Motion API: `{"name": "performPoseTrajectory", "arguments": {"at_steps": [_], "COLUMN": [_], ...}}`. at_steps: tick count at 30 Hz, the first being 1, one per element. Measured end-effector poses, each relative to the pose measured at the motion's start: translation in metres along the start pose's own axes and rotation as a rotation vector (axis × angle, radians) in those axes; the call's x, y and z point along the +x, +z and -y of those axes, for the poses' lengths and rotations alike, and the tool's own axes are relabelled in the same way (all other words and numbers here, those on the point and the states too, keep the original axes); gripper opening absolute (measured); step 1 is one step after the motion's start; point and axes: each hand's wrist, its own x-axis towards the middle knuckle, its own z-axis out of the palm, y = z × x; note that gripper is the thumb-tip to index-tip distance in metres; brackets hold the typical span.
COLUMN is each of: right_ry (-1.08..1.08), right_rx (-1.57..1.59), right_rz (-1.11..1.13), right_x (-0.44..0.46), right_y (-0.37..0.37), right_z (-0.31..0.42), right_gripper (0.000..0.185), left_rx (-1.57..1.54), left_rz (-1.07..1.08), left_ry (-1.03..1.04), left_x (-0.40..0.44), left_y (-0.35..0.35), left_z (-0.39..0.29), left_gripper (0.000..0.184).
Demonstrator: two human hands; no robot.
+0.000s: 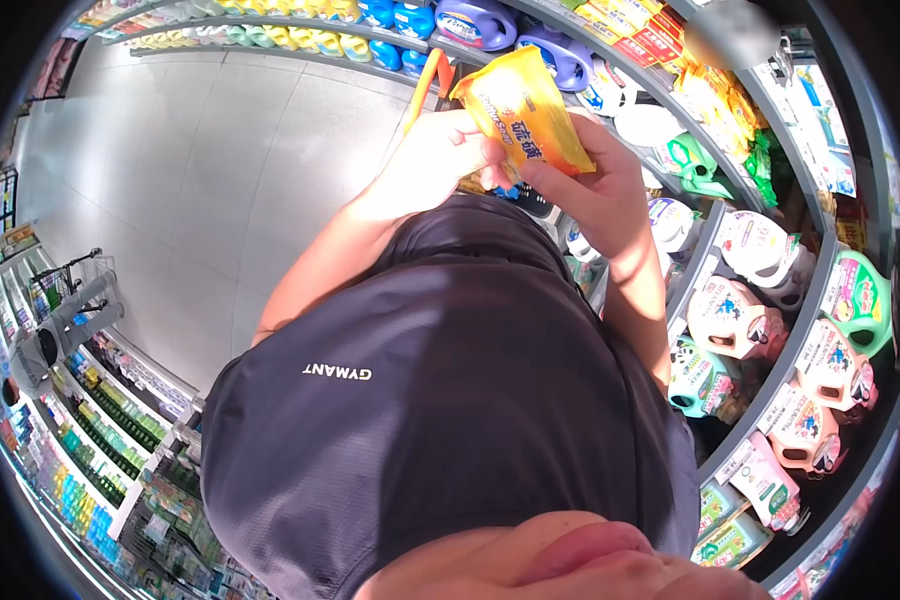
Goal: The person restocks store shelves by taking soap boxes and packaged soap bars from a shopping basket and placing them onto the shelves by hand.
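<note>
A yellow-orange soap packet [526,112] with blue and red lettering is held up in front of the body, near the shelves. On its right side my right hand [605,185] grips it, thumb across the lower front edge. At its lower left, my left hand [445,155] has its fingers bent in against the packet's edge. Part of an orange basket or cart handle [427,88] shows just beyond my left hand. Below the packet, a dark basket or cart part is mostly hidden by the hands and clothing.
Shelves [715,270] with detergent bottles and pouches curve round the right side. More bottles [340,45] line the far shelf. At the left, a person [65,325] stands beside a cart [70,275] near other stocked shelves. Pale floor tiles [210,180] lie between.
</note>
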Motion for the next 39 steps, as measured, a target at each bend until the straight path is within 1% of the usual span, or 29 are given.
{"name": "performPoseTrajectory", "arguments": {"at_steps": [3, 6, 12, 15, 18, 19, 21, 22, 24, 27, 29, 30, 32, 36, 38, 39], "right_ry": [0.012, 0.083, 0.058, 0.000, 0.062, 0.080, 0.118, 0.078, -0.003, 0.051, 0.025, 0.013, 0.013, 0.086, 0.113, 0.127], "right_rx": [-0.037, 0.017, 0.022, 0.001, 0.040, 0.040, 0.041, 0.017, -0.032, -0.192, -0.252, -0.281, -0.188, 0.038, 0.061, 0.073], "right_rz": [-0.029, -0.016, -0.011, -0.036, -0.011, -0.035, -0.082, -0.080, -0.074, -0.078, -0.008, 0.026, 0.024, -0.026, -0.039, -0.045], "right_x": [-0.001, -0.002, -0.003, -0.002, 0.000, 0.000, -0.001, -0.001, -0.001, -0.005, -0.006, -0.006, -0.006, -0.009, -0.009, -0.009], "right_y": [0.004, 0.005, 0.007, 0.008, 0.008, 0.008, 0.008, 0.006, -0.001, -0.009, -0.016, -0.018, -0.019, -0.017, -0.015, -0.015], "right_z": [0.007, 0.014, 0.013, 0.007, -0.003, -0.001, 0.004, 0.001, -0.007, -0.003, -0.003, -0.005, -0.009, -0.010, -0.009, -0.009], "right_gripper": [0.031, 0.030, 0.030, 0.029, 0.026, 0.026, 0.024, 0.024, 0.025, 0.027, 0.029, 0.031, 0.033, 0.034, 0.033, 0.032], "left_rx": [-0.014, -0.035, -0.037, -0.023, -0.014, -0.010, -0.021, -0.026, -0.021, -0.023, -0.035, 0.002, 0.076, 0.300, 0.373, 0.373], "left_rz": [-0.030, -0.058, -0.139, -0.189, -0.230, -0.240, -0.170, -0.135, -0.101, -0.097, -0.094, -0.076, -0.039, -0.092, -0.118, -0.125], "left_ry": [-0.004, 0.001, 0.001, -0.006, 0.014, 0.025, -0.021, -0.044, 0.016, 0.068, 0.093, 0.067, 0.015, -0.079, -0.127, -0.116], "left_x": [-0.001, -0.002, -0.005, -0.006, -0.007, -0.007, -0.007, -0.007, -0.007, -0.009, -0.011, -0.012, -0.013, -0.017, -0.018, -0.019], "left_y": [0.002, 0.004, 0.011, 0.014, 0.024, 0.026, 0.023, 0.021, 0.013, 0.006, 0.007, 0.007, 0.007, 0.013, 0.014, 0.014], "left_z": [0.001, 0.004, 0.004, 0.004, 0.006, 0.006, 0.001, -0.001, -0.004, -0.015, -0.019, -0.021, -0.025, -0.033, -0.031, -0.029], "left_gripper": [0.020, 0.021, 0.022, 0.022, 0.021, 0.020, 0.021, 0.022, 0.026, 0.032, 0.035, 0.035, 0.035, 0.029, 0.026, 0.025]}}
